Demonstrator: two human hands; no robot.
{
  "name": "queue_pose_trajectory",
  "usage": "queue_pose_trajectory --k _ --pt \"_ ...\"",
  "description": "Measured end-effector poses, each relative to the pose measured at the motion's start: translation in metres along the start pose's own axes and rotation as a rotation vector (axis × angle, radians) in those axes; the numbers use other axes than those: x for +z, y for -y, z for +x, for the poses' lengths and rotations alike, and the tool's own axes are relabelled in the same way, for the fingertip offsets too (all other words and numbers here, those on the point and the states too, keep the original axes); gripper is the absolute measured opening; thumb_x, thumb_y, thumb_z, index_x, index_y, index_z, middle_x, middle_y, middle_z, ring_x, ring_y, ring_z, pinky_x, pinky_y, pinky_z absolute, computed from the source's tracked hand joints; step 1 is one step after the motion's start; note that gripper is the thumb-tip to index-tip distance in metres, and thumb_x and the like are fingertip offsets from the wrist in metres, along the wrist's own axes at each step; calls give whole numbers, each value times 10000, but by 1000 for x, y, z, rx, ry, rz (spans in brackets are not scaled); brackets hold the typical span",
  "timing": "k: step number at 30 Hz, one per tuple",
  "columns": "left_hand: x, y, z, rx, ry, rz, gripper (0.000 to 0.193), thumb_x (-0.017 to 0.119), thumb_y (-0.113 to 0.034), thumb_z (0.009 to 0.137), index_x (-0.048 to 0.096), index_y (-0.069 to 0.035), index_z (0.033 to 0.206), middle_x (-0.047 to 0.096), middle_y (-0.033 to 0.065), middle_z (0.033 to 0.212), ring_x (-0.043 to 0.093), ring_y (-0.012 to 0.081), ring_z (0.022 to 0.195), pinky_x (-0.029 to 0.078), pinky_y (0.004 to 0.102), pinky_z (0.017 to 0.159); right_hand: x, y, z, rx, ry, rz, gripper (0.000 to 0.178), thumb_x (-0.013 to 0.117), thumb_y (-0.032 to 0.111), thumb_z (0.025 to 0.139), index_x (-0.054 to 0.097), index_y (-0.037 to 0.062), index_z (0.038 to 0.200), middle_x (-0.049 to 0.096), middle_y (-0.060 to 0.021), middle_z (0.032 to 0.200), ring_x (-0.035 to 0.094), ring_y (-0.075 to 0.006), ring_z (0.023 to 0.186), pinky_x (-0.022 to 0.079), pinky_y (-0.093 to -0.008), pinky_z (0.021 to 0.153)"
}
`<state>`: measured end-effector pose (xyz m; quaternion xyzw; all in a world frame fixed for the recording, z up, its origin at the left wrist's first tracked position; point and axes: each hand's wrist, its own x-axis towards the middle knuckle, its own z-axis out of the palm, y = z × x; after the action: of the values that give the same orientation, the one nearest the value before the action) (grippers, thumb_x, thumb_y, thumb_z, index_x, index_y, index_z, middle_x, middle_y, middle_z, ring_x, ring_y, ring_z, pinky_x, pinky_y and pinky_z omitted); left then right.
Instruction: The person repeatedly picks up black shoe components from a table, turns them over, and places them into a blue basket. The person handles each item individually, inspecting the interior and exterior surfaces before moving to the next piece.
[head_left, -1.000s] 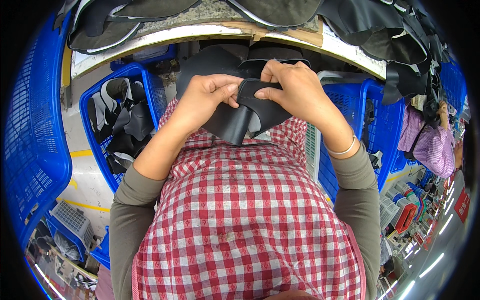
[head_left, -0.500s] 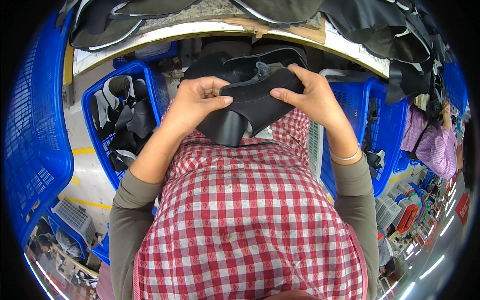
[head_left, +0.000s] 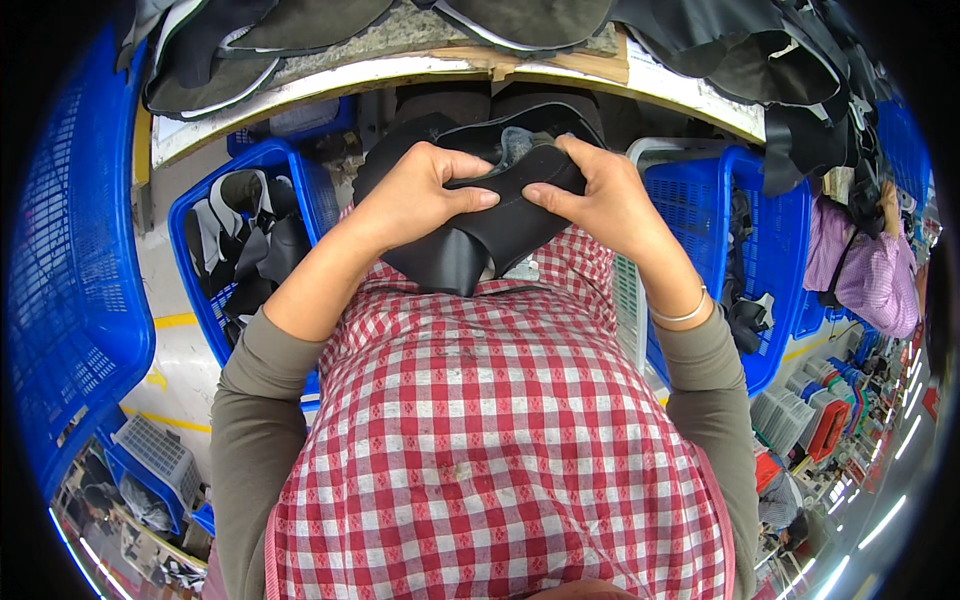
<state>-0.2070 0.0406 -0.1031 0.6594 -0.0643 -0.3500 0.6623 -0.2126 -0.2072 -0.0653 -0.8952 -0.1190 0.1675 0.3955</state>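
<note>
Between my two hands is a black shoe upper [head_left: 520, 215], held over my lap with its opening toward the bench. My left hand [head_left: 430, 190] pinches its near edge, thumb on the outside and fingers tucked inside the opening. Close to that thumb, my right hand [head_left: 600, 195] grips the same edge, thumb on the outer face and fingers behind. A faint stitch line runs across the piece near the thumbs. Inside the opening a greyish, translucent lining [head_left: 517, 147] shows. The lower flap of the upper hangs toward my checked apron [head_left: 480, 420].
A bench edge [head_left: 400, 72] curves ahead, with dark cut pieces [head_left: 700, 45] piled on it. Blue baskets stand at my left [head_left: 290, 160] and right [head_left: 730, 190], holding black pieces. A tall blue crate [head_left: 80, 280] is at far left. Another person's sleeve [head_left: 870, 265] shows at right.
My left hand has slid right along the upper's edge, its fingers now reaching into the opening. The thumbs are closer together, and my right hand has shifted slightly left.
</note>
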Motion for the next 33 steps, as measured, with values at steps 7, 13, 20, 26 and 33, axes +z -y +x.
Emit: queue_pose_trajectory --k 7,13,20,26,33 --pt "9 1 1 125 -87 80 359 792 -19 879 743 27 1231 767 88 1162 696 124 1027 553 280 929 3 -7 -6 2 -99 226 285 817 198 905 655 26 1064 752 -122 921 733 -227 855 562 -353 774" --pt "7 0 0 159 -36 10 494 793 0 860 688 9 1343 742 113 1271 678 160 1170 534 307 1006 5 -11 -11 -7 -151 366 273 804 140 931 597 16 1058 715 -72 876 659 -113 840 531 -288 767" --pt "5 3 -2 146 -19 64 544 788 20 854 663 2 1383 732 116 1300 674 168 1189 529 310 1031 2 -7 -12 64 -140 392 377 843 109 891 557 21 1121 698 -59 818 629 -84 770 506 -265 699" --pt "3 5 -3 112 3 28 536 770 45 864 660 2 1387 734 107 1294 676 158 1175 533 306 1030 -9 -3 -9 116 -21 405 411 849 140 892 561 9 1155 690 -49 775 622 -76 732 497 -261 667" --pt "-1 2 -3 94 55 20 494 754 35 888 672 -3 1374 745 92 1260 685 140 1128 537 292 1006 -13 -4 -6 77 97 528 251 792 116 944 642 0 1109 636 23 780 559 -31 728 452 -216 657"
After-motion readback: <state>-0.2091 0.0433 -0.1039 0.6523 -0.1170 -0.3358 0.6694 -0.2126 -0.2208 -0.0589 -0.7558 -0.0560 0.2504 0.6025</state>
